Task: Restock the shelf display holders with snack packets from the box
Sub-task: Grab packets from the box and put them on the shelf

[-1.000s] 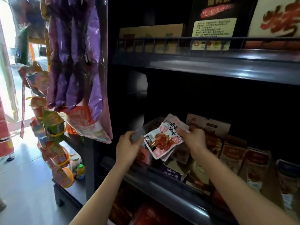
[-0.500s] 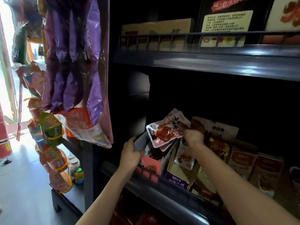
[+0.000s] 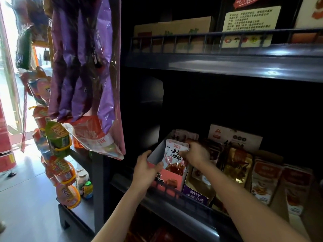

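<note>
A pink cardboard display holder [image 3: 172,180] stands at the left end of the lower shelf. My left hand [image 3: 146,169] grips its front left corner. White and pink snack packets [image 3: 173,159] with a red meat picture stand upright inside the holder. My right hand [image 3: 196,154] holds their top right edge with curled fingers, just above the holder's opening. More packets of the same kind show behind them at the holder's back. The supply box is out of sight.
A purple holder [image 3: 197,196] and several holders of gold and red packets [image 3: 237,165] fill the shelf to the right. A railed upper shelf [image 3: 218,55] overhangs. Purple bags [image 3: 83,63] and strings of snacks [image 3: 59,154] hang at left.
My right hand has lowered the packets from above the shelf down into the pink holder. My left hand has shifted its hold to the holder's front corner.
</note>
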### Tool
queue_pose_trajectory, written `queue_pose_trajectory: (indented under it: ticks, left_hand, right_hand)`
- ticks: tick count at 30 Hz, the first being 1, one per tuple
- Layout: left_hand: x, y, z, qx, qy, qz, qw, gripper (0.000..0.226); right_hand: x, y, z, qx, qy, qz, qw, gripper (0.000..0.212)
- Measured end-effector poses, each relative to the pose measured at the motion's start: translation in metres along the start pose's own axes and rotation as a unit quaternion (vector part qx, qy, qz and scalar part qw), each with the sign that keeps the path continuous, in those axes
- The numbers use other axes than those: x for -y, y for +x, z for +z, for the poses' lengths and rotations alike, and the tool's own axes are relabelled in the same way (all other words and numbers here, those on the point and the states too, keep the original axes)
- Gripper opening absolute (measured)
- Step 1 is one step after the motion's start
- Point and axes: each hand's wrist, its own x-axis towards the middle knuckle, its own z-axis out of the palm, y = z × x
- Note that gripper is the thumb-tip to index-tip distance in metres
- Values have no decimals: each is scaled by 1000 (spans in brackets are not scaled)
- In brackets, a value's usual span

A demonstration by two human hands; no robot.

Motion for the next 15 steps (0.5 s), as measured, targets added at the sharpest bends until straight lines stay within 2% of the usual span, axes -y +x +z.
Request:
queue_pose_trajectory:
  ticks: [8,13,15]
  left_hand:
    - [0,-4,1,-4,-17,3,1000,54]
    - [0,-4,0,-5,-12,-2,1000,53]
    - [0,-2,0,-4,-3,-4,1000,53]
  right_hand:
    - [3,9,4,25,-50,10,998,33]
    - [-2,12,8,28,54,11,998,39]
    - [-6,15,5,13,92,14,996,33]
